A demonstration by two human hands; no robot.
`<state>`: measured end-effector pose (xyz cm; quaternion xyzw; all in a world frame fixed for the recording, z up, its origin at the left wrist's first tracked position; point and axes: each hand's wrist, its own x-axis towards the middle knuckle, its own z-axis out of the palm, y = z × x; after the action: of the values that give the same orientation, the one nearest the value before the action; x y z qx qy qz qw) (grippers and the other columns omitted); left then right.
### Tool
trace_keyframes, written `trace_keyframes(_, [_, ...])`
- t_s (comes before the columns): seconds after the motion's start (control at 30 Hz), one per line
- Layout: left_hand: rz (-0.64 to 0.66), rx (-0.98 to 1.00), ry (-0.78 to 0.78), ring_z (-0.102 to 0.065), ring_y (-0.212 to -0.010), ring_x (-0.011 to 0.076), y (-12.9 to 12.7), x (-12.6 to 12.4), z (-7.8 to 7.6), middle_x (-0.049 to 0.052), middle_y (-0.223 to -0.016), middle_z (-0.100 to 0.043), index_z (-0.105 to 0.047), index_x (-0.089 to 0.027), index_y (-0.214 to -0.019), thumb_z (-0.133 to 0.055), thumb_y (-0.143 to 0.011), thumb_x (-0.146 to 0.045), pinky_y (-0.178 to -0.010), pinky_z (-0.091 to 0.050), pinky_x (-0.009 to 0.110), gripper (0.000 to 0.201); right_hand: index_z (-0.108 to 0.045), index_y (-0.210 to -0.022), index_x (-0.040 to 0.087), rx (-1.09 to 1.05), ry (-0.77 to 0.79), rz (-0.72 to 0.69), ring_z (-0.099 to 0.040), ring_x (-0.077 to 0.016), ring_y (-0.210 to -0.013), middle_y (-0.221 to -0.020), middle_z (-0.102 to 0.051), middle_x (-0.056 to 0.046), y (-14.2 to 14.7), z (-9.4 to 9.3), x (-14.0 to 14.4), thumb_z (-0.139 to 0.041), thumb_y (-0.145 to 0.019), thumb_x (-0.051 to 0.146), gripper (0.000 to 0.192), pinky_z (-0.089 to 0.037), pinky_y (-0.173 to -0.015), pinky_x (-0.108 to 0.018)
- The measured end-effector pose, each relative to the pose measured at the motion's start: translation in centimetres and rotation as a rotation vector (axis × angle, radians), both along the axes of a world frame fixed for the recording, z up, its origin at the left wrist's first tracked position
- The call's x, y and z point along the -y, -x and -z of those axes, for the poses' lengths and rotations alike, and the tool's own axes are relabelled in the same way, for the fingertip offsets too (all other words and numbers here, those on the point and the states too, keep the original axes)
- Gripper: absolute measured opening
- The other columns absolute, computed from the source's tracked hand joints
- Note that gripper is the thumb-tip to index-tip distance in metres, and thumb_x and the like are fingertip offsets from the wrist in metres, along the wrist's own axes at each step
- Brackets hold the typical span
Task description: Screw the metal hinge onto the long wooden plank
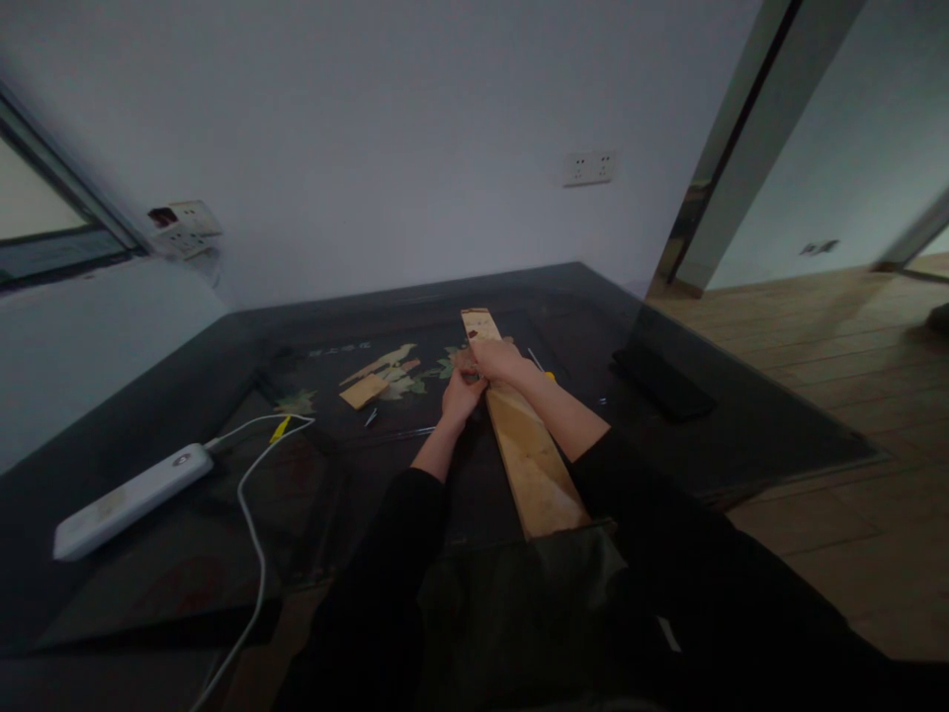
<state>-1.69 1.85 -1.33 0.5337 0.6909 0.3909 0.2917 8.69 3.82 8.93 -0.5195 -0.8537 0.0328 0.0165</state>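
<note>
Both your hands sit on the long wooden plank (528, 435): your right hand (498, 360) lies over its far part, fingers curled down onto the wood, and your left hand (461, 397) presses against its left edge just beside the right. Whether either hand fully clasps the plank, cannot tell at this size.

Head view: plank is pale, yellowish, narrow and long, running from past your hands back toward your body, near end lying between your black sleeves. Far end beyond the grip shows a darker reddish patch.

Left of the grip lies a small wooden block (363, 391) on the dark table (222, 376), which carries a painted bird-and-leaf inlay (392, 368). Further left, a white power strip (131, 499) with white cable (252, 534). Right of the grip, a flat black object (662, 383) near the table edge. Behind, grey wall with a double socket (589, 167); wooden floor (830, 396) to the right.
</note>
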Motion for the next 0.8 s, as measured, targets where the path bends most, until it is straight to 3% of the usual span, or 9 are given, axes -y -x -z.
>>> trace_keyframes(0.2, [-0.012,0.031,0.029,-0.069,-0.088,0.0243,0.0,0.0,-0.2,0.005,-0.092,-0.072,-0.056,-0.022,-0.104,-0.072,-0.078,-0.045,-0.072,-0.046,0.031,0.038,-0.062,-0.122,0.012,-0.012,-0.018,-0.013,-0.065,-0.0302,-0.115,-0.122,-0.068,-0.021,0.2,0.9,-0.4,-0.052,-0.094,0.021,0.031,-0.05,-0.091,-0.036])
trace_keyframes(0.47, [-0.008,0.025,-0.002,-0.068,-0.086,0.0234,0.2,-0.2,0.2,0.004,-0.09,-0.071,-0.057,-0.022,-0.102,-0.074,-0.074,-0.047,-0.071,-0.046,0.03,0.041,-0.068,-0.111,0.013,0.004,-0.012,-0.082,-0.066,-0.0288,-0.114,-0.118,-0.07,-0.02,0.1,-0.3,0.6,-0.054,-0.092,0.017,0.024,-0.048,-0.091,-0.033])
trace_keyframes(0.63, [0.0,0.021,0.014,-0.069,-0.089,0.0242,0.1,-0.3,0.1,0.006,-0.094,-0.072,-0.056,-0.022,-0.103,-0.072,-0.077,-0.046,-0.072,-0.047,0.031,0.039,-0.065,-0.117,0.007,-0.006,-0.002,-0.025,-0.066,-0.0305,-0.114,-0.12,-0.069,-0.023,0.3,0.4,-0.1,-0.057,-0.091,0.019,0.03,-0.049,-0.09,-0.032])
trace_keyframes(0.8, [-0.001,0.015,-0.002,-0.069,-0.087,0.0235,0.2,-0.2,0.2,0.005,-0.093,-0.072,-0.057,-0.022,-0.105,-0.071,-0.078,-0.045,-0.076,-0.048,0.032,0.038,-0.065,-0.118,0.01,-0.023,-0.029,-0.021,-0.066,-0.0296,-0.114,-0.121,-0.068,-0.023,0.3,1.0,-0.6,-0.052,-0.094,0.019,0.029,-0.05,-0.091,-0.035])
